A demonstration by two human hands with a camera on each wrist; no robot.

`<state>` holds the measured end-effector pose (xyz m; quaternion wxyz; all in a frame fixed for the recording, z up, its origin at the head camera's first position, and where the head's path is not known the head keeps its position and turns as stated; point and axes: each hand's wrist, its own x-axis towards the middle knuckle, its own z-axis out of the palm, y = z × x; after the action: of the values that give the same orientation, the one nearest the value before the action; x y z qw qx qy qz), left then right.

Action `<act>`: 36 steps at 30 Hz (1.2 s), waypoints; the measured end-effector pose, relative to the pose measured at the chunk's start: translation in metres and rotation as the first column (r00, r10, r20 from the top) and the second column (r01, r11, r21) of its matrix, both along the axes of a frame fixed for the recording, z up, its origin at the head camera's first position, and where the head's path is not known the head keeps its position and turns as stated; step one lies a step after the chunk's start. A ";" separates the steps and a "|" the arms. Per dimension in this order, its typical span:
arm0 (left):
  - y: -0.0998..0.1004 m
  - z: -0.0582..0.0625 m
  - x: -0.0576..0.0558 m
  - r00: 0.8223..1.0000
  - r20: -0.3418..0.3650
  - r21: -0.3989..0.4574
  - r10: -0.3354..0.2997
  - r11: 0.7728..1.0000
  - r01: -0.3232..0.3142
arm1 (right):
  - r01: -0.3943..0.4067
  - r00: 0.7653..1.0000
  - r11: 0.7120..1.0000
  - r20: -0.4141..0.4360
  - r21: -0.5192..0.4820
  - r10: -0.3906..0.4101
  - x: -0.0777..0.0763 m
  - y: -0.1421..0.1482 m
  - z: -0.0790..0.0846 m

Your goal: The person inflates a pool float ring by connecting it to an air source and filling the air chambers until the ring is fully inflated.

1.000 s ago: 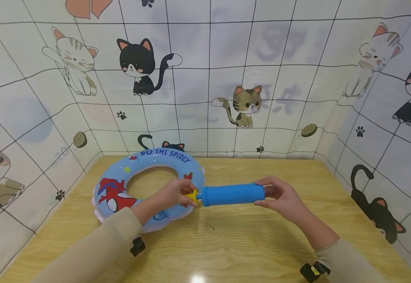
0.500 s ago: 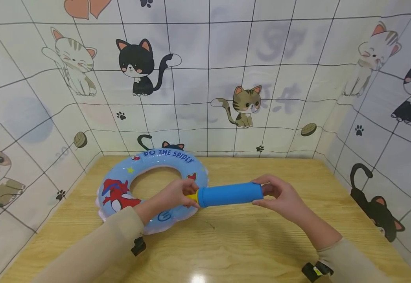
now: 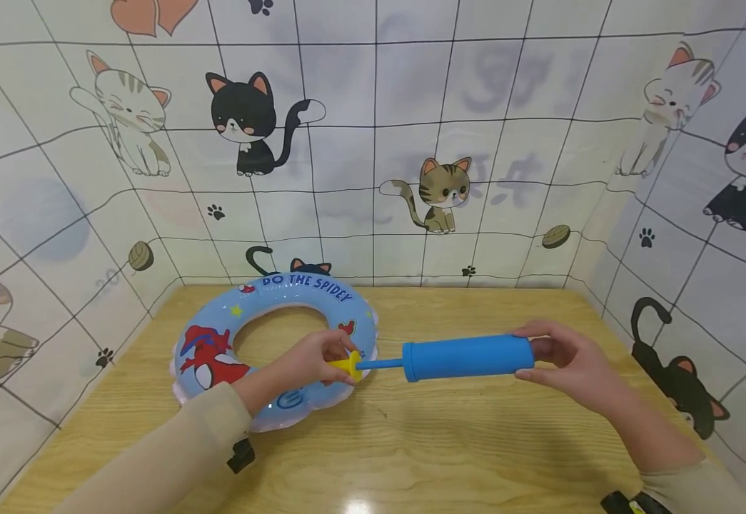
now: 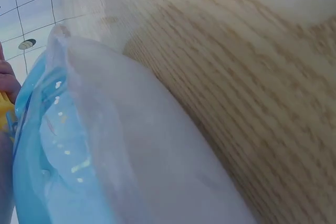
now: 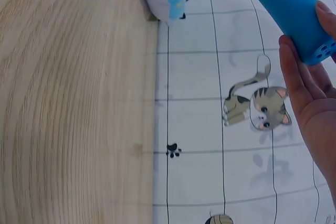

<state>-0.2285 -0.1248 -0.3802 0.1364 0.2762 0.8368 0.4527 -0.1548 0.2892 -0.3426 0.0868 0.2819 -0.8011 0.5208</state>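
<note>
A blue hand pump (image 3: 469, 358) is held nearly level above the table, its thin blue rod drawn out toward the left. My left hand (image 3: 311, 360) pinches the yellow nozzle piece (image 3: 352, 365) at the rod's end. At the other end, my right hand (image 3: 568, 364) grips the pump's body between thumb and fingers. In the right wrist view small holes show in the end face of the pump (image 5: 294, 17). Behind my left hand lies an inflated light-blue swim ring (image 3: 202, 335) with red cartoon figures and lettering; its pale underside fills much of the left wrist view.
The wood-grain table (image 3: 424, 442) is bordered at the back and sides by a white grid-lined sheet (image 3: 347, 143) printed with cartoon cats. The swim ring takes up the table's left rear part.
The rod first slid into the pump body as my hands came together. Since then my right hand has moved right with the body, drawing the rod out further than before.
</note>
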 end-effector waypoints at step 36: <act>0.008 -0.005 0.002 0.999 -0.037 0.076 0.030 0.997 -0.027 | 0.066 0.985 0.989 0.165 -0.131 -0.043 0.002 -0.022 -0.020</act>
<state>-0.2269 -0.1170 -0.3857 0.1035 0.2778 0.8254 0.4804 -0.1525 0.2675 -0.3624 0.0548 0.2101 -0.7755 0.5928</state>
